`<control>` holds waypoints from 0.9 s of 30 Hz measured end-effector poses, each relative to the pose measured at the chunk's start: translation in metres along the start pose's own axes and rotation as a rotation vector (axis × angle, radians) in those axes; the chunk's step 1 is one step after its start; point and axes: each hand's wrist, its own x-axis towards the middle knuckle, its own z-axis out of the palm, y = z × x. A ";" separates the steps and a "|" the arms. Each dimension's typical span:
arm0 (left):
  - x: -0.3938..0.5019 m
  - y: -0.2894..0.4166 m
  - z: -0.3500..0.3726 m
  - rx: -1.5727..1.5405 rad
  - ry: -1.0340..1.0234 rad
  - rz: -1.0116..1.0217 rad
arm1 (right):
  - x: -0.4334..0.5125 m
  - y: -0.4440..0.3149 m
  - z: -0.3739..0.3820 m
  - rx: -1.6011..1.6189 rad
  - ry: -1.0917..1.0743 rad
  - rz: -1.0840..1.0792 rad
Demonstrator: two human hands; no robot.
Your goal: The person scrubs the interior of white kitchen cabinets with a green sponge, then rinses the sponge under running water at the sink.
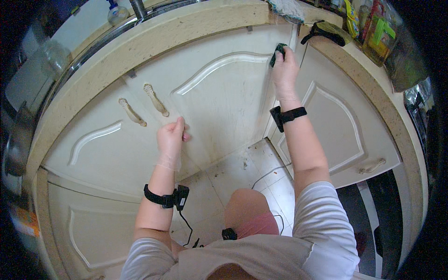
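Note:
My right hand [285, 71], in a thin clear glove, grips a dark green scouring pad [278, 55]. The pad lies against the upper right part of a white cabinet door [217, 94], close to the inner corner. In a similar clear glove, my left hand [171, 138] is curled closed in front of the same door, and I see nothing in it. Just above it is an ornate door handle [156, 100], with a second handle [132, 112] to its left. Dark streaks mark the lower part of the door's panel.
A speckled stone countertop [150, 54] curves above the doors. On it at the right lie a cloth [287, 9], a dark green pouch-like item [327, 34] and several bottles. Another cabinet door [336, 122] stands at right angles. Cables [269, 172] cross the stained tile floor [224, 182].

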 end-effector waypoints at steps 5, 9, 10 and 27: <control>-0.002 -0.005 0.001 0.016 0.056 -0.025 | -0.038 0.000 -0.010 -0.102 -0.065 0.411; 0.000 -0.007 0.000 -0.008 0.035 -0.001 | -0.028 -0.004 -0.015 -0.079 -0.112 0.347; 0.001 -0.008 0.000 -0.025 0.030 -0.005 | -0.013 -0.007 -0.011 -0.061 -0.096 0.242; -0.005 -0.001 -0.002 -0.044 0.031 -0.033 | 0.064 -0.024 -0.006 -0.236 0.141 -0.430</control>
